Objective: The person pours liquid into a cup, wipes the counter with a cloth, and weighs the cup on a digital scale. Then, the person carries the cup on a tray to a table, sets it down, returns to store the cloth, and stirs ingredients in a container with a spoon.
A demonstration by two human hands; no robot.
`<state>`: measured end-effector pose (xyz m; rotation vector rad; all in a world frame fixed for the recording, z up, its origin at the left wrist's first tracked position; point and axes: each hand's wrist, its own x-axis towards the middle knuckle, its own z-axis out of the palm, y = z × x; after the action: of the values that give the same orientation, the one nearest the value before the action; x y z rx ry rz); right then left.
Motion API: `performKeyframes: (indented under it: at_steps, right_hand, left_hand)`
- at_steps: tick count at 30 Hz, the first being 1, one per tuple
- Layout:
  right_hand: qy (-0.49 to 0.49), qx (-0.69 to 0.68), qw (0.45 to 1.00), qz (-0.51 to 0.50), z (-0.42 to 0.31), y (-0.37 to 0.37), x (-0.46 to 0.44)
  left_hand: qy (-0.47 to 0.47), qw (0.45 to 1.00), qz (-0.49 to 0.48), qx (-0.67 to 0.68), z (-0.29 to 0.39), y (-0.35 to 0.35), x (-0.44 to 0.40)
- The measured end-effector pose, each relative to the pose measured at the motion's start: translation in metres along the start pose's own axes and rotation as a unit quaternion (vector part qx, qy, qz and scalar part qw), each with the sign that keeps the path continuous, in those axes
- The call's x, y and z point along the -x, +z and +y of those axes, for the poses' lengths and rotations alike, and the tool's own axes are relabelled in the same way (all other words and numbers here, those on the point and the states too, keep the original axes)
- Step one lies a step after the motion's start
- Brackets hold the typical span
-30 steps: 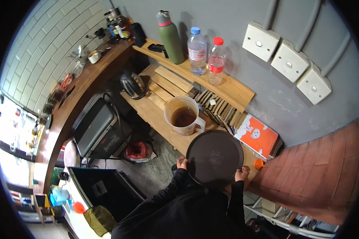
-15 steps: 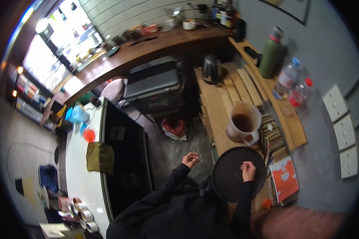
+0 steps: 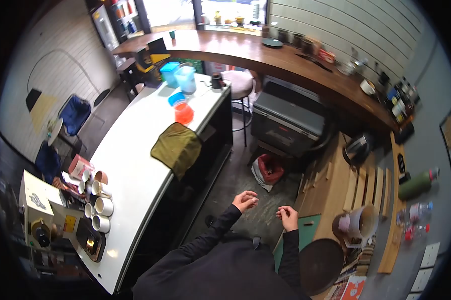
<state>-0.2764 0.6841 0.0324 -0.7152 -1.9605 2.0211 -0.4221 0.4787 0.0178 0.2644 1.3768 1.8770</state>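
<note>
Above the grey floor, my left hand (image 3: pixel 245 201) is held out with its fingers curled together; whether something small is in it cannot be made out. My right hand (image 3: pixel 287 218) is a little to its right, fingers bent and partly apart, with nothing visible in it. A round dark tray (image 3: pixel 321 267) lies on the wooden bench (image 3: pixel 330 200), below and right of my right hand, not touched. Beyond the tray stands a plastic jug (image 3: pixel 359 224) with brown liquid. To the left is the white counter (image 3: pixel 130 170) with an olive cloth (image 3: pixel 177 149) over its edge.
A bin with a red liner (image 3: pixel 268 170) stands on the floor ahead, before a grey cool box (image 3: pixel 288 120). Mugs (image 3: pixel 103 206) and a coffee machine (image 3: pixel 40 215) are at the left. Blue containers (image 3: pixel 185 79) and a red one (image 3: pixel 184 113) stand on the counter.
Both hands have let go of the round tray and moved left off it. The view has swung left, bringing the white counter, mugs and coffee machine into sight.
</note>
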Motion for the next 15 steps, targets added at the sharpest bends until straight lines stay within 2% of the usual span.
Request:
performKeyframes:
  at_steps: [4, 8, 11, 15]
  right_hand:
    - [0.003, -0.007, 0.998, -0.066, -0.012, 0.094, -0.037]
    - [0.009, 0.002, 0.99, -0.141, -0.028, 0.184, -0.071]
    - [-0.026, 0.016, 0.975, -0.222, -0.038, 0.243, -0.091]
    - [-0.024, 0.011, 0.961, -0.275, -0.055, 0.301, -0.107]
  left_hand:
    - [0.054, 0.996, 0.076, -0.007, 0.059, -0.074, 0.014]
    - [0.099, 0.989, 0.113, 0.012, 0.105, -0.138, 0.048]
    - [0.129, 0.98, 0.154, 0.015, 0.123, -0.175, 0.085]
    - [0.141, 0.964, 0.223, 0.039, 0.128, -0.207, 0.125]
